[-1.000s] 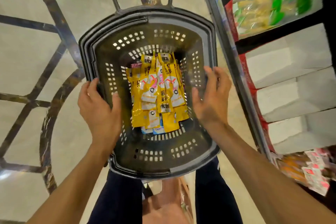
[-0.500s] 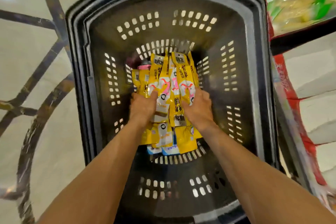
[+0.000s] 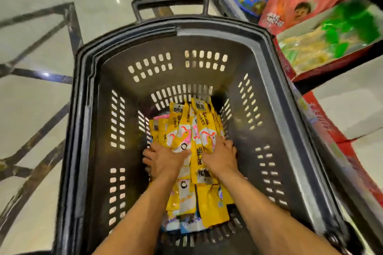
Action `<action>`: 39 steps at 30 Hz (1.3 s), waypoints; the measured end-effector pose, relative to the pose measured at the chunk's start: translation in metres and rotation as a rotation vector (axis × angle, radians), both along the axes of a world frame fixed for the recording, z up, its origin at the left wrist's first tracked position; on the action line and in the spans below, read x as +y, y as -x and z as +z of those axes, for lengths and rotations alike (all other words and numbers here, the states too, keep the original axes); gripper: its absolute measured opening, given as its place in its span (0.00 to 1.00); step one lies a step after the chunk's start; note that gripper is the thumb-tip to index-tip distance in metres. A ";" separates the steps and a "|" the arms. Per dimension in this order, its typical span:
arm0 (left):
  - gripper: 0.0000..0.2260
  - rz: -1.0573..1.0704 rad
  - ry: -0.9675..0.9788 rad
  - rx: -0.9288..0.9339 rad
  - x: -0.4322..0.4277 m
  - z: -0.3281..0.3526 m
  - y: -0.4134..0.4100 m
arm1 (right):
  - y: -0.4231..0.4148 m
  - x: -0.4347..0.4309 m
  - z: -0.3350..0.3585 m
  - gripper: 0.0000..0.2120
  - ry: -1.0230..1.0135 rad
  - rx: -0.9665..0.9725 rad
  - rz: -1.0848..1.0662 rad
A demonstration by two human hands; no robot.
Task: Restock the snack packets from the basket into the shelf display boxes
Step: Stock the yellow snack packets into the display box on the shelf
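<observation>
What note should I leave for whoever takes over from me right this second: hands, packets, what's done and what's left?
Left hand: grip on the left side of the yellow snack packets, thumb on top.
Right hand: grip on the bundle's right side.
Packets: at the bottom of the basket; blue-and-white packets lie beneath them at the near end.
Shelf display boxes: to the right of the basket.
Done: bundle gathered between both hands; none of it shelved.
Left: lift the bundle out, load it into a display box, then take the rest.
</observation>
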State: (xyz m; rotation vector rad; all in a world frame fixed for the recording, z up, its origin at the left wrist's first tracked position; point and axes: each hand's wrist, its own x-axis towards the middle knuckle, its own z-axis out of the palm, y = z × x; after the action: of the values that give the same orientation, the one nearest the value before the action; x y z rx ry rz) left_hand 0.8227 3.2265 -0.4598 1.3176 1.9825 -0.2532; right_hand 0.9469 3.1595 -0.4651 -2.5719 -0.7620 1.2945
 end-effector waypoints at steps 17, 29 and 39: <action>0.61 0.140 0.177 -0.344 -0.004 0.036 -0.017 | -0.002 -0.040 0.025 0.23 -0.067 0.115 -0.125; 0.51 0.028 0.204 -0.283 0.027 0.003 -0.009 | -0.009 -0.028 0.001 0.32 -0.080 0.127 -0.130; 0.09 0.235 0.132 -0.580 -0.004 0.080 0.030 | 0.019 -0.008 0.061 0.19 -0.459 0.105 -0.241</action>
State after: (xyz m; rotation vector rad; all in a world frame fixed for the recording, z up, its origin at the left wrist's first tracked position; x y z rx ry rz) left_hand 0.7922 3.2223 -0.3803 0.9274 1.5707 0.1033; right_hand 0.9281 3.1519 -0.4043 -2.1354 -0.6185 1.0296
